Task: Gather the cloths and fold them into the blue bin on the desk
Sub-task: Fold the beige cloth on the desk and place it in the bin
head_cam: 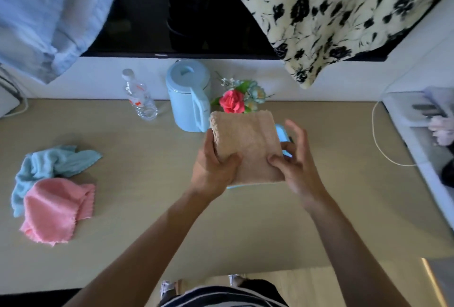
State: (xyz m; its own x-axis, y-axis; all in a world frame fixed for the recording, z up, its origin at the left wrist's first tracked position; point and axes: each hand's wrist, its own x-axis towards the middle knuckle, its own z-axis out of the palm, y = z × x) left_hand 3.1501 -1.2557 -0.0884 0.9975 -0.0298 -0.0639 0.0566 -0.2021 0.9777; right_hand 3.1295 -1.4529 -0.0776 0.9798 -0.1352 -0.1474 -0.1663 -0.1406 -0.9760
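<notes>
A folded beige cloth [245,144] is held above the blue bin [282,134], which shows only as slivers at the cloth's right and lower edges. My left hand [213,169] grips the cloth's left side, thumb on top. My right hand [292,161] pinches its lower right part between thumb and a finger, the other fingers spread. On the desk at the left, a crumpled light blue cloth [49,164] lies partly under a crumpled pink cloth [56,211].
A light blue kettle [189,95], a clear water bottle [140,95] and a bunch of artificial flowers [238,97] stand at the back of the beige desk [147,208]. A dark screen [177,9] hangs above, with fabrics draped on both sides. A white cable [378,144] loops at right.
</notes>
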